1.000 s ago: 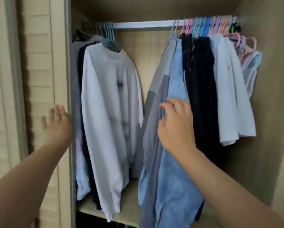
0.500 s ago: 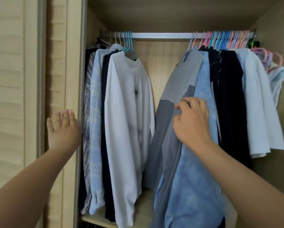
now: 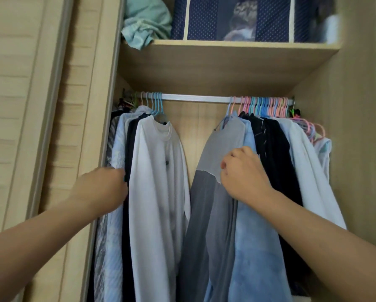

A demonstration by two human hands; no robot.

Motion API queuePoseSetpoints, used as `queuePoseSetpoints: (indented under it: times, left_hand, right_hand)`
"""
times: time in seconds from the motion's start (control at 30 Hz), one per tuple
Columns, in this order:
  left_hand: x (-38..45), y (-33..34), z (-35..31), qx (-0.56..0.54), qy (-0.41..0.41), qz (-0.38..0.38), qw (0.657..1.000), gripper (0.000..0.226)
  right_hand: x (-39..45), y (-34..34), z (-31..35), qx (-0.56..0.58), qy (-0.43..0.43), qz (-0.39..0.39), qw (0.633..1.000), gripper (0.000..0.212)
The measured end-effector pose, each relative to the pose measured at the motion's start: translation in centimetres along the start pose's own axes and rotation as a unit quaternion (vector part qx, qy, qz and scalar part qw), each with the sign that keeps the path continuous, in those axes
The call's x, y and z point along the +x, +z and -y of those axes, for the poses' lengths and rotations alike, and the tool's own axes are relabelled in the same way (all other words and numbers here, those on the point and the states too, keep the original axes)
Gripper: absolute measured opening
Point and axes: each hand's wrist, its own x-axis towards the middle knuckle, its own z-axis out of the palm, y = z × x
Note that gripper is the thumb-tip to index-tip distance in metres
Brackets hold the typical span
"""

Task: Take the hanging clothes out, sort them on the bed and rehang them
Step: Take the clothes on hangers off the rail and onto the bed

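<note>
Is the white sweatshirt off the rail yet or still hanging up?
Still hanging: the white sweatshirt hangs from a blue hanger hooked over the rail.

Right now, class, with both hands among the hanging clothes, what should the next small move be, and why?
Probably lift the right hand to the hanger hooks on the rail. It rests on the grey garment well below the rail, and every garment is still hooked on, so nothing can come out until a hook is lifted.

Left hand blurred, its fingers hidden among the hanging clothes.
</note>
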Motion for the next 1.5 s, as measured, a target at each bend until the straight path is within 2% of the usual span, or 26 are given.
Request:
queuePoseSetpoints:
  times: [0.1, 0.17, 0.3, 0.37, 0.53, 0.63, 0.73, 0.87, 0.97, 1.03, 1.1, 1.13, 1.17, 1.23, 1.27, 1.3, 1.33, 1.4, 1.43, 1.5]
  left_hand:
    - [2.2, -2.1, -2.8, 0.021, 0.041, -0.024, 0.999, 0.022]
    - [4.2, -3.3, -4.6, 0.04, 0.064, -0.029, 0.997, 0.021]
    - [7.7, -4.7, -7.7, 0.063, 0.085, -0.04, 0.994, 0.024]
    - [9.2, -4.9, -9.3, 0.061, 0.086, -0.048, 0.993, 0.027]
    - [11.5, -4.7, -10.9, 0.083, 0.093, -0.041, 0.991, 0.023]
    - [12.6, -4.0, -9.6, 0.102, 0.083, -0.042, 0.99, 0.022]
    - [13.0, -3.0, -7.8, 0.11, 0.066, -0.02, 0.992, 0.027]
    - [13.4, -2.2, -6.3, 0.106, 0.063, -0.015, 0.992, 0.023]
    - [14.2, -2.9, -5.9, 0.062, 0.062, -0.032, 0.996, 0.023]
    - [15.0, -3.2, -5.5, 0.021, 0.069, -0.049, 0.996, 0.025]
    - [16.1, -3.3, -5.3, -0.089, 0.064, -0.05, 0.993, 0.028]
    - [16.7, -3.2, -5.4, -0.194, 0.049, -0.033, 0.979, 0.031]
    - [17.5, -3.0, -5.7, -0.327, 0.02, 0.004, 0.945, 0.034]
    - [19.0, -2.4, -6.5, -0.542, -0.06, 0.093, 0.833, 0.048]
    - [20.0, -2.0, -6.7, -0.59, -0.085, 0.128, 0.793, 0.056]
    - [20.6, -1.8, -7.1, -0.605, -0.096, 0.152, 0.775, 0.062]
    - [21.3, -1.5, -7.5, -0.609, -0.096, 0.17, 0.769, 0.065]
    - [22.4, -1.2, -8.3, -0.57, -0.084, 0.168, 0.8, 0.062]
    - [22.6, -1.3, -8.8, -0.534, -0.076, 0.146, 0.829, 0.05]
    - [23.5, -1.3, -9.4, -0.485, -0.065, 0.107, 0.865, 0.031]
  right_hand:
    - [2.3, -0.5, -1.6, -0.053, -0.011, -0.02, 0.998, 0.026]
    - [4.5, -1.0, -3.3, -0.074, -0.003, -0.052, 0.996, 0.018]
    - [8.7, -1.8, -6.3, -0.108, 0.025, -0.053, 0.992, 0.025]
    - [10.3, -1.6, -7.7, -0.109, 0.041, -0.058, 0.991, 0.022]
    - [13.7, 0.1, -7.7, -0.156, 0.074, 0.04, 0.984, 0.026]
    - [15.2, 1.9, -6.8, -0.221, 0.105, 0.118, 0.962, 0.035]
    - [16.6, 2.9, -6.1, -0.253, 0.126, 0.138, 0.949, 0.043]
    - [18.6, 3.8, -5.3, -0.16, 0.132, 0.182, 0.961, 0.043]
    - [20.0, 3.8, -2.8, 0.005, 0.112, 0.218, 0.97, 0.037]
    - [20.6, 3.5, 0.3, 0.117, 0.136, 0.222, 0.958, 0.034]
    - [21.3, 4.3, 2.8, 0.279, 0.183, 0.215, 0.918, 0.035]
    - [21.9, 5.1, 3.8, 0.337, 0.182, 0.212, 0.899, 0.035]
    - [22.1, 5.7, 4.8, 0.382, 0.18, 0.207, 0.883, 0.035]
    - [22.3, 6.4, 6.3, 0.439, 0.165, 0.21, 0.858, 0.033]
    - [22.3, 6.7, 6.6, 0.453, 0.155, 0.227, 0.848, 0.036]
    - [22.1, 6.9, 6.4, 0.435, 0.135, 0.236, 0.858, 0.038]
    - [21.9, 6.8, 5.9, 0.378, 0.109, 0.227, 0.891, 0.037]
    - [21.5, 6.0, 3.2, 0.141, 0.059, 0.135, 0.979, 0.031]
    - [21.1, 5.4, 1.4, 0.014, 0.052, 0.089, 0.995, 0.027]
    - [20.5, 3.6, -2.4, -0.149, 0.073, 0.056, 0.985, 0.032]
